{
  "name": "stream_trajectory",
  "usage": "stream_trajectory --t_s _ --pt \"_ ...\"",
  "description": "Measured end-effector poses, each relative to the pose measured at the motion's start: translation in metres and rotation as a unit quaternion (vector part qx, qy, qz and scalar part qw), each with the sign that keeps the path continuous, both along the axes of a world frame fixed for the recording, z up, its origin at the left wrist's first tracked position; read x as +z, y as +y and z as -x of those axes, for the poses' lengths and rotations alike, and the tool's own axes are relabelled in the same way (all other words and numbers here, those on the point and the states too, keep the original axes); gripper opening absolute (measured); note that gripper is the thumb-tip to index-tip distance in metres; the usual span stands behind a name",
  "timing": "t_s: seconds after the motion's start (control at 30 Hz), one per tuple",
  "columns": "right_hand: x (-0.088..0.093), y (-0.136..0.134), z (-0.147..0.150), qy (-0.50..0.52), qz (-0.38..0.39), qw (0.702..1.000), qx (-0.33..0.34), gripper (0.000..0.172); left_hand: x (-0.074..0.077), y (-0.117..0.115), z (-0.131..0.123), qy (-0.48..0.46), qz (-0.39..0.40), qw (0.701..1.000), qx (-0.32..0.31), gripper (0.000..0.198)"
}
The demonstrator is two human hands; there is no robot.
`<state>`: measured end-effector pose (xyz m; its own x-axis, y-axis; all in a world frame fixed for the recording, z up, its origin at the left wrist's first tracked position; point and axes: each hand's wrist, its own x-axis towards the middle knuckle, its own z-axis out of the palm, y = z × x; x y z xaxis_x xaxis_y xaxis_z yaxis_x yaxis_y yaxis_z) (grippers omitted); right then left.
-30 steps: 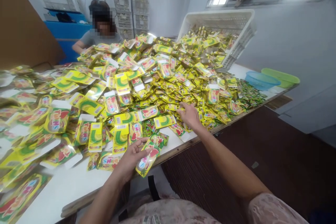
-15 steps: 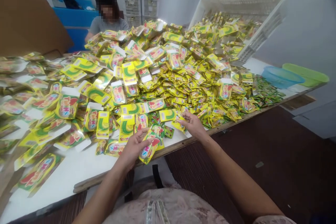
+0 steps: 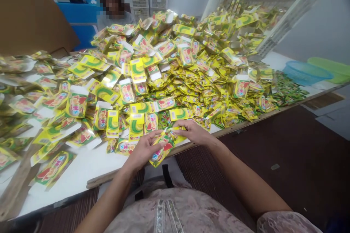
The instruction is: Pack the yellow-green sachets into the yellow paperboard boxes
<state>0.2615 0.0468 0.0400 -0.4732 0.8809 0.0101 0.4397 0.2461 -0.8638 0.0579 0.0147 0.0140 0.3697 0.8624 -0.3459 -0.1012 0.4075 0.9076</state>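
Note:
My left hand (image 3: pixel 142 151) grips a small yellow and green carton (image 3: pixel 162 156) with a red fruit picture, its upper end tilted to the right, over the table's front edge. At that upper end, the fingers of my right hand (image 3: pixel 193 133) are pinched on a small yellow sachet (image 3: pixel 178 137), partly hidden by the fingers. Just beyond my hands lie more printed cartons (image 3: pixel 136 125). Behind them a heap of yellow sachets (image 3: pixel 197 89) rises toward the back.
A tilted white crate (image 3: pixel 284 31) spills packets at the back right. Green sachets (image 3: pixel 290 89), a blue basket (image 3: pixel 303 72) and a green tray (image 3: pixel 332 67) are on the right. Cartons cover the left side of the white table (image 3: pixel 90 165). A person (image 3: pixel 116 16) sits behind the heap.
My right hand has moved left and down from the sachets to the upper end of the carton in my left hand. The view has shifted slightly.

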Motion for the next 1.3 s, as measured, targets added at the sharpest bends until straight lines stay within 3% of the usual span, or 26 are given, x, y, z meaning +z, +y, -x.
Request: stream_trajectory --t_s 0.13,0.23,0.4,0.47,0.57,0.77,0.83,0.93,1.0,1.07,1.2,1.23,1.3 --pt "-0.005 0.002 0.007 -0.047 -0.072 0.996 0.033 0.008 -0.002 -0.002 0.000 -0.015 -0.008 0.999 -0.028 0.058" --pt "-0.011 -0.001 0.014 -0.027 -0.045 0.998 -0.029 0.009 -0.009 -0.001 -0.003 -0.044 0.000 0.999 -0.011 0.060" --pt "-0.012 -0.012 0.019 0.092 0.006 0.986 -0.141 0.032 -0.011 0.000 -0.004 -0.074 -0.007 0.997 0.002 0.050" --pt "-0.011 -0.018 0.020 0.107 -0.010 0.981 -0.160 0.026 -0.008 0.000 -0.003 -0.077 -0.019 0.997 0.008 0.047" --pt "-0.007 -0.027 0.023 0.061 -0.036 0.990 -0.121 0.010 -0.006 0.000 -0.003 -0.067 -0.017 0.997 0.017 0.047" --pt "0.008 -0.037 0.034 0.026 -0.014 0.994 -0.103 0.033 -0.005 -0.001 -0.003 -0.048 -0.017 0.998 0.025 0.041" --pt "0.007 -0.037 0.039 0.038 0.009 0.996 -0.080 0.036 -0.005 -0.002 -0.001 -0.037 -0.020 0.999 0.022 0.040" --pt "-0.005 -0.036 0.047 0.113 0.107 0.986 -0.062 0.038 -0.002 -0.005 0.003 -0.021 -0.007 1.000 0.008 0.049" --pt "-0.015 -0.034 0.052 0.180 0.155 0.967 -0.089 0.037 0.001 -0.008 0.006 0.003 -0.011 1.000 -0.002 0.059" --pt "-0.022 -0.034 0.059 0.212 0.156 0.956 -0.128 0.034 0.003 -0.009 0.010 0.054 -0.056 0.997 -0.019 0.061" --pt "-0.022 -0.040 0.071 0.153 0.058 0.979 -0.121 0.037 0.013 -0.009 0.042 0.182 -0.147 0.969 -0.082 0.046" --pt "-0.021 -0.040 0.070 0.133 0.020 0.985 -0.109 0.039 0.019 -0.009 0.058 0.225 -0.140 0.962 -0.071 0.046" --pt "-0.019 -0.036 0.059 0.090 -0.058 0.988 -0.112 0.039 0.036 -0.013 0.099 0.327 -0.137 0.935 0.020 0.051"
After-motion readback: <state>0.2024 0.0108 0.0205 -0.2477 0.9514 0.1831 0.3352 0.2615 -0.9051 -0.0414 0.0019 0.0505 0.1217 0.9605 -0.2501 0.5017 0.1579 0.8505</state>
